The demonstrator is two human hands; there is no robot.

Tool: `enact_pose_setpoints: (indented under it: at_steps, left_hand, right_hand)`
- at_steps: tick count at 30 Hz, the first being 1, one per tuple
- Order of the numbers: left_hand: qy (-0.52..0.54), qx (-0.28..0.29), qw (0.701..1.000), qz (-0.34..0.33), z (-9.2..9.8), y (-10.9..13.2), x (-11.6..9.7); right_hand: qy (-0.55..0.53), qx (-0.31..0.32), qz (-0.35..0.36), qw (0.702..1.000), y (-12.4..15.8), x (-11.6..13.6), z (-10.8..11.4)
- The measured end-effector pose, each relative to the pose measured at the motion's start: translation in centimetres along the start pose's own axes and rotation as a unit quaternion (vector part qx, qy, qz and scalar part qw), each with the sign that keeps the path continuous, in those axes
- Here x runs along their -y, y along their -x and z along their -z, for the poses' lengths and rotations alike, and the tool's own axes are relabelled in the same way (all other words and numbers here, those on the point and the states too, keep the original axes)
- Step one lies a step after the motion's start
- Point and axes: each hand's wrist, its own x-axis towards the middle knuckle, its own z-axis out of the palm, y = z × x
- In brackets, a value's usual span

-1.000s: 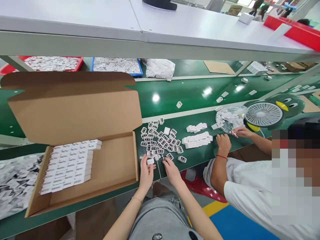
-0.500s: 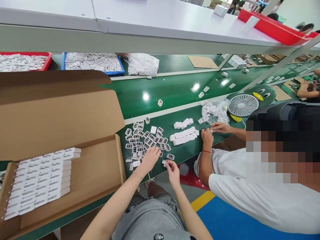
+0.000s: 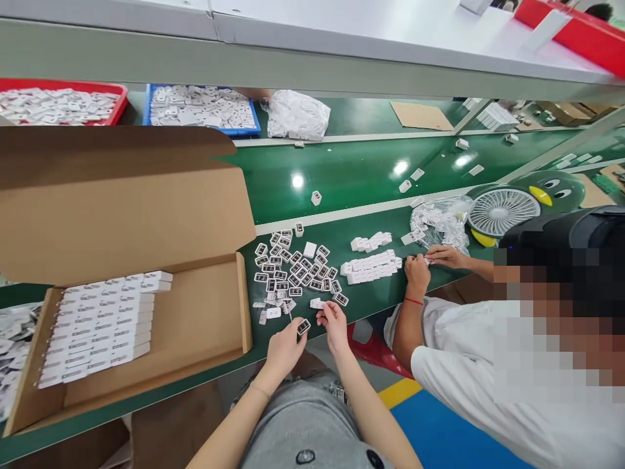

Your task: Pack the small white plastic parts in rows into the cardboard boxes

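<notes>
My left hand [image 3: 284, 346] is closed on a small white rectangular housing [image 3: 303, 327], its dark open end turned up. To its right, my right hand [image 3: 334, 324] pinches a small white plastic piece [image 3: 316, 303] between thumb and fingers. Beyond both hands, many similar housings [image 3: 295, 281] lie scattered on the green tabletop, most with their dark ends showing. At the near left of that spread are several thin white flat pieces [image 3: 274, 312]. One housing [image 3: 340, 299] lies just above my right hand. The two held parts are apart from each other.
An open cardboard box [image 3: 205, 312] at left holds rows of white parts [image 3: 105, 326]. Right of the spread stand stacked white parts [image 3: 371, 267]. A co-worker's hands [image 3: 430, 267] work near a plastic bag [image 3: 439, 221] and a fan [image 3: 502, 212]. A shelf [image 3: 312, 55] crosses above.
My left hand has come back from the scattered housings towards my body, now with one housing in it. My right hand still pinches its white piece. The view has shifted slightly.
</notes>
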Motion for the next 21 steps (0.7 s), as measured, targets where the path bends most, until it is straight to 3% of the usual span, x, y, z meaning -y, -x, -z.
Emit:
enact_pose_setpoints:
  at_steps: [4,9,13,17,21]
  left_hand:
    - [0.173,-0.029,0.984,-0.012,-1.6,-0.8,1.3]
    - [0.409,-0.020,0.912,0.028,-2.7,-1.9,2.4]
    - [0.424,-0.010,0.905,0.023,-2.7,-2.1,2.4]
    - [0.398,-0.019,0.917,0.008,-2.3,-1.9,2.1]
    - [0.344,-0.032,0.939,0.004,-1.8,-1.9,1.5]
  right_hand:
    - [0.010,0.034,-0.025,0.999,-0.4,0.2,0.0]
    - [0.023,0.081,-0.079,0.993,-0.6,0.6,-0.1]
    - [-0.002,0.079,-0.079,0.994,-0.8,0.9,-0.3]
    - [-0.050,0.075,-0.091,0.992,-0.9,0.9,-0.4]
    - [-0.035,0.111,-0.115,0.987,-0.5,1.0,-0.3]
